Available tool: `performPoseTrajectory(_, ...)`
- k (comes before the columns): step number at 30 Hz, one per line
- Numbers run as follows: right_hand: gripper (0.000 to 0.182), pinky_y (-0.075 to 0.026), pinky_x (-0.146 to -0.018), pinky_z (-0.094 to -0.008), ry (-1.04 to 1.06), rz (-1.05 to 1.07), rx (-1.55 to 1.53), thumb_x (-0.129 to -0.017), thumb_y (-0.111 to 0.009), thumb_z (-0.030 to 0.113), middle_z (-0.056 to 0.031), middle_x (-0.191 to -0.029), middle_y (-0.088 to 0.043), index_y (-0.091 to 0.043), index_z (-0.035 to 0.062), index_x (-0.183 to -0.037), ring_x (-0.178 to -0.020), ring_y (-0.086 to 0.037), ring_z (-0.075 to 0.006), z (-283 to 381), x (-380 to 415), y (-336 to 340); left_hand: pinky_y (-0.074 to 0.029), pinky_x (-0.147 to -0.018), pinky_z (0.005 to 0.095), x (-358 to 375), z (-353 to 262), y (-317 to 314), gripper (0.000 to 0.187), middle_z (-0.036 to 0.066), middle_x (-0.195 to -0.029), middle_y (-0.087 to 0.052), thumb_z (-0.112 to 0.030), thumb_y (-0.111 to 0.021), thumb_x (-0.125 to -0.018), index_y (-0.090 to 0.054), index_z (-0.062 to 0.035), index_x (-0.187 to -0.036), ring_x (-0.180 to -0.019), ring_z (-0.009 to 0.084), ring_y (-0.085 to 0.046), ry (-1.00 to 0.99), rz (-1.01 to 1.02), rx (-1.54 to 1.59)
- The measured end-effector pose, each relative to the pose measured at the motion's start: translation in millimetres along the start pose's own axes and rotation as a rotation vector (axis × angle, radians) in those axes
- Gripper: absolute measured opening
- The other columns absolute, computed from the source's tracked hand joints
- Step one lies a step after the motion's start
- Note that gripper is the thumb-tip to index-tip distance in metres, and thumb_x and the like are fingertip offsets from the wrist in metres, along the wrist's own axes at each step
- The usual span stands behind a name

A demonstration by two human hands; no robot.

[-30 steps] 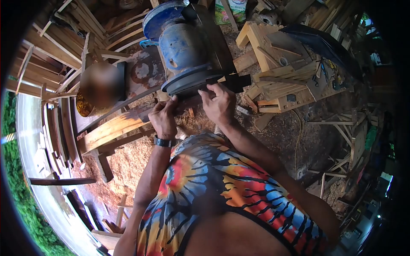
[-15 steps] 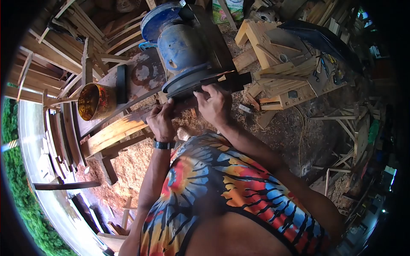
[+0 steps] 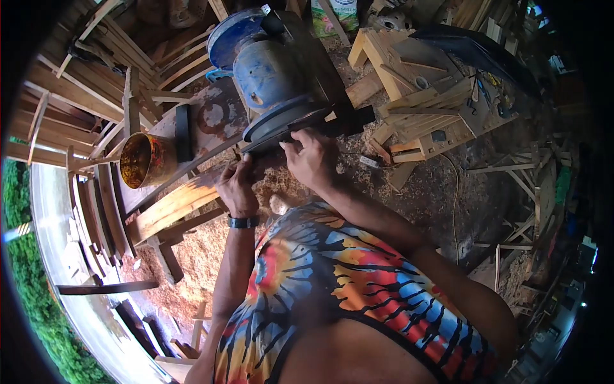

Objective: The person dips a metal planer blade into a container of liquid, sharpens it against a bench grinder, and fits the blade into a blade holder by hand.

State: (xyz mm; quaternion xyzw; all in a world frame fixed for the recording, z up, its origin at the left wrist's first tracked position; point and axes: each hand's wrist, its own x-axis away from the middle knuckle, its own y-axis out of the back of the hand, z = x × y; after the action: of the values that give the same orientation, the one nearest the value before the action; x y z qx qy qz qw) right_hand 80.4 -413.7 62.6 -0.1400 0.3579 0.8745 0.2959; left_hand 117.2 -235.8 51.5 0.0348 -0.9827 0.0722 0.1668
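Observation:
A blue bench grinder (image 3: 265,73) with a large disc wheel (image 3: 284,118) stands in front of me at the top. Along the near edge of that wheel lies a dark flat metal strip (image 3: 267,146), its far part hidden by the wheel and my fingers. My left hand (image 3: 236,189) pinches the strip's left end, thumb and fingers closed at the wheel's lower left. On the right side my right hand (image 3: 312,159) grips it too, fingers bent close beneath the wheel's rim.
Left of the grinder, a stained yellow bucket (image 3: 148,160) stands on the bench beside a dark block (image 3: 183,130). A light plank (image 3: 173,208) juts out below. Timber frames (image 3: 428,128) with tools lie to the right, and sawdust (image 3: 192,256) covers the floor.
Both hands have shifted slightly left and down along the wheel with the strip. The bright glint at the wheel's right side is gone, and the view has tilted a little.

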Motion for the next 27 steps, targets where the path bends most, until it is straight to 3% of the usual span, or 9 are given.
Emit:
performPoseTrajectory(9,0.021,-0.059,-0.071,-0.0406,-0.053,0.132,-0.196,-0.081,-0.082,0.01,-0.0149,-0.091,-0.072,-0.071,0.0022,-0.097,-0.079,-0.074,-0.0328,18.4,12.4,-11.8,-0.059,-0.066,0.0283,-0.3,7.7,38.6,0.022,0.015,-0.094,-0.076,-0.017,-0.075,-0.097,-0.068,0.0036,-0.103,-0.073,0.0175,-0.071,-0.032,0.06,0.101)
performPoseTrajectory(12,0.025,-0.059,-0.073,-0.0399,-0.001,0.187,-0.349,-0.079,-0.083,0.006,-0.0153,-0.097,-0.072,-0.071,0.0001,-0.1,-0.081,-0.074,-0.0324,34.6,21.6,-7.9,-0.06,-0.07,0.0304,22.5,-0.9,61.0,0.018,0.014,-0.095,-0.074,-0.012,-0.073,-0.097,-0.064,0.0027,-0.103,-0.076,0.0186,-0.072,-0.021,0.046,0.102)
performPoseTrajectory(14,0.028,-0.06,-0.076,-0.0382,0.175,0.22,-0.371,-0.079,-0.085,0.005,-0.0169,-0.101,-0.071,-0.071,-0.0023,-0.101,-0.089,-0.073,-0.0334,42.1,23.3,-2.3,-0.061,-0.071,0.0318,34.4,1.6,80.8,0.02,0.014,-0.097,-0.073,-0.007,-0.073,-0.096,-0.06,0.0019,-0.107,-0.08,0.0202,-0.073,-0.044,0.081,0.155)
performPoseTrajectory(15,0.026,-0.06,-0.077,-0.0382,0.22,0.26,-0.389,-0.079,-0.085,0.003,-0.017,-0.101,-0.071,-0.07,-0.0023,-0.101,-0.089,-0.073,-0.0333,47.7,22.7,0.7,-0.061,-0.073,0.0328,40.9,-4.1,87.7,0.023,0.014,-0.1,-0.071,-0.004,-0.073,-0.096,-0.057,-0.0003,-0.11,-0.083,0.021,-0.073,-0.008,0.093,0.206)
performPoseTrajectory(18,0.025,-0.06,-0.075,-0.0371,0.394,0.331,-0.395,-0.079,-0.085,0.0,-0.0159,-0.1,-0.071,-0.069,-0.0016,-0.099,-0.087,-0.074,-0.0306,59.6,19.0,7.2,-0.061,-0.076,0.0319,54.9,-3.7,106.0,0.056,0.015,-0.106,-0.072,-0.006,-0.078,-0.093,-0.052,0.0031,-0.141,-0.084,0.0194,-0.073,-0.056,0.114,0.194)
performPoseTrajectory(19,0.025,-0.06,-0.075,-0.0368,0.416,0.367,-0.388,-0.079,-0.085,-0.001,-0.0153,-0.1,-0.071,-0.069,-0.0009,-0.098,-0.087,-0.074,-0.0298,62.6,19.6,8.1,-0.061,-0.079,0.0313,57.0,-0.4,114.2,0.074,0.015,-0.109,-0.073,-0.005,-0.079,-0.091,-0.042,0.0023,-0.154,-0.086,0.0182,-0.073,-0.057,0.142,0.21)
performPoseTrajectory(22,0.024,-0.06,-0.072,-0.0359,0.465,0.457,-0.405,-0.079,-0.085,-0.002,-0.0138,-0.098,-0.071,-0.069,0.001,-0.096,-0.083,-0.073,-0.0276,71.1,19.8,3.5,-0.06,-0.079,0.0296,67.0,-5.3,122.5,0.057,0.012,-0.103,-0.075,0.002,-0.078,-0.091,-0.056,0.0044,-0.144,-0.088,0.0174,-0.073,-0.01,0.075,0.277)
performPoseTrajectory(23,0.024,-0.06,-0.071,-0.0356,0.474,0.482,-0.416,-0.078,-0.085,-0.002,-0.0133,-0.097,-0.071,-0.069,0.0017,-0.095,-0.082,-0.073,-0.0269,74.6,20.9,1.5,-0.061,-0.084,0.0302,65.7,5.1,135.6,0.05,0.011,-0.11,-0.074,0.003,-0.076,-0.091,-0.062,0.0035,-0.139,-0.094,0.0179,-0.073,-0.029,0.126,0.267)
performPoseTrajectory(27,0.024,-0.057,-0.063,-0.0339,0.577,0.595,-0.417,-0.078,-0.085,-0.004,-0.0106,-0.093,-0.07,-0.069,0.0039,-0.094,-0.077,-0.071,-0.0257,92.9,22.6,-12.3,-0.061,-0.089,0.0305,68.3,10.0,155.3,0.049,0.01,-0.117,-0.072,0.003,-0.076,-0.091,-0.064,0.0016,-0.138,-0.099,0.018,-0.072,-0.048,0.044,0.377)
